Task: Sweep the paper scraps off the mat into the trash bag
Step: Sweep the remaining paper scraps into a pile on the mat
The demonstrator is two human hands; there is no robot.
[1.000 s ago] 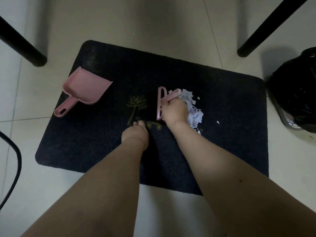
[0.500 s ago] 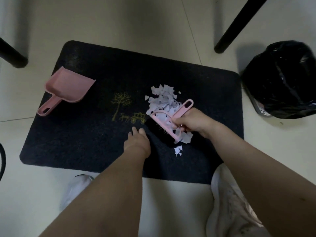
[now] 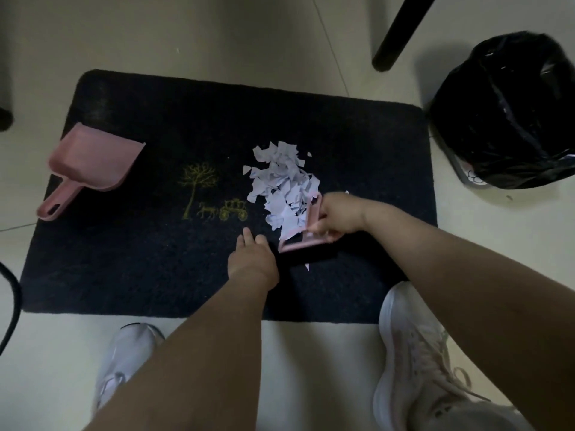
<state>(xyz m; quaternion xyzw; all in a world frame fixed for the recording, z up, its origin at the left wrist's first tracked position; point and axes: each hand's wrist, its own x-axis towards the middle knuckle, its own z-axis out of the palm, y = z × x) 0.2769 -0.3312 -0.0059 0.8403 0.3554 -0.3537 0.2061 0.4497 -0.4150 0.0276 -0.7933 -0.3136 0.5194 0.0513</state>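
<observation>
A pile of white paper scraps (image 3: pixel 281 185) lies in the middle of a dark mat (image 3: pixel 140 259) with a yellow tree and carriage design. My right hand (image 3: pixel 340 214) grips a pink hand brush (image 3: pixel 306 241) at the pile's near right edge. My left hand (image 3: pixel 250 259) presses flat on the mat just left of the brush, fingers straight. One small scrap (image 3: pixel 307 266) lies below the brush. A pink dustpan (image 3: pixel 90 166) rests on the mat's left end. The black trash bag (image 3: pixel 510 110) stands on the floor right of the mat.
Black furniture legs (image 3: pixel 401 29) stand on the tiled floor behind the mat. A black cable (image 3: pixel 14 306) curves at the left edge. My white shoes (image 3: pixel 413 353) are at the mat's near edge.
My right hand has swung the brush round the pile's near right side, gathering the scraps into a tighter heap. The left hand stays pressed on the mat.
</observation>
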